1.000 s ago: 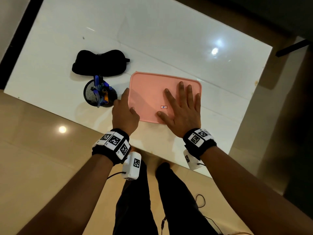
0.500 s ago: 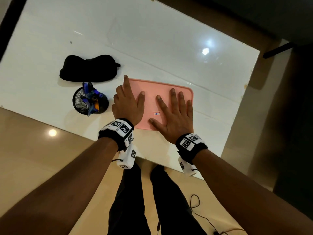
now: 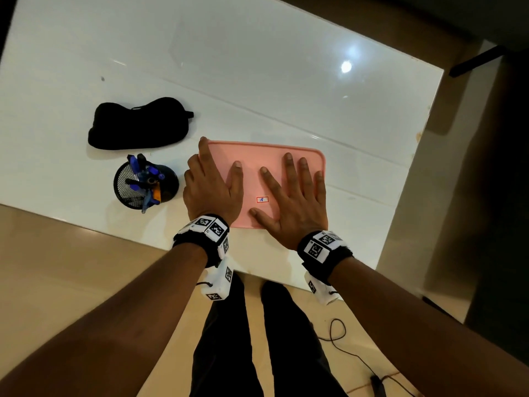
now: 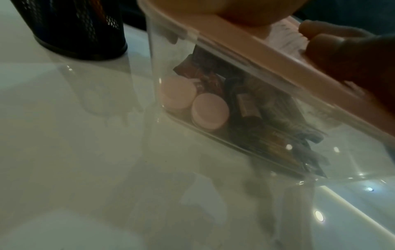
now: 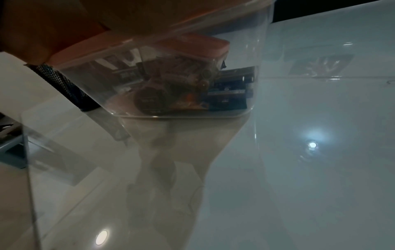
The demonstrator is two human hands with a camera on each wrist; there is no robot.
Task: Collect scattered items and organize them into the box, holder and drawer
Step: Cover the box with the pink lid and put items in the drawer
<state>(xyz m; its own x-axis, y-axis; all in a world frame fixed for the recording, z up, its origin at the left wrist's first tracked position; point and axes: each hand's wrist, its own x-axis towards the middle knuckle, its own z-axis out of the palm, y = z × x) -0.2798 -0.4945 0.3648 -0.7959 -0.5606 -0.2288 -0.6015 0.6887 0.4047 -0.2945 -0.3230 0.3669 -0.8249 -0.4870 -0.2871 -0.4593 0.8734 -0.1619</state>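
A clear box with a pink lid [image 3: 266, 156] stands near the front edge of the white table [image 3: 257, 67]. My left hand [image 3: 214, 179] presses on the lid's left end, its forefinger stretched to the far left corner and its thumb flat on the lid. Beside it my right hand [image 3: 292, 193] lies flat on the lid with the fingers spread. The left wrist view looks through the box wall [image 4: 213, 101] at two pale round caps and dark wrappers inside. In the right wrist view the box [image 5: 171, 84] also holds wrapped items. A black mesh holder [image 3: 143, 184] with pens stands left of the box.
A black eye mask [image 3: 137, 124] lies behind the holder at the left. The table's front edge runs just under my wrists, with my legs and a cable on the floor [image 3: 343, 345] below. A dark gap borders the table on the right.
My left hand has come from the box's left side up onto the lid and now presses there. The right hand has stayed flat on the lid.
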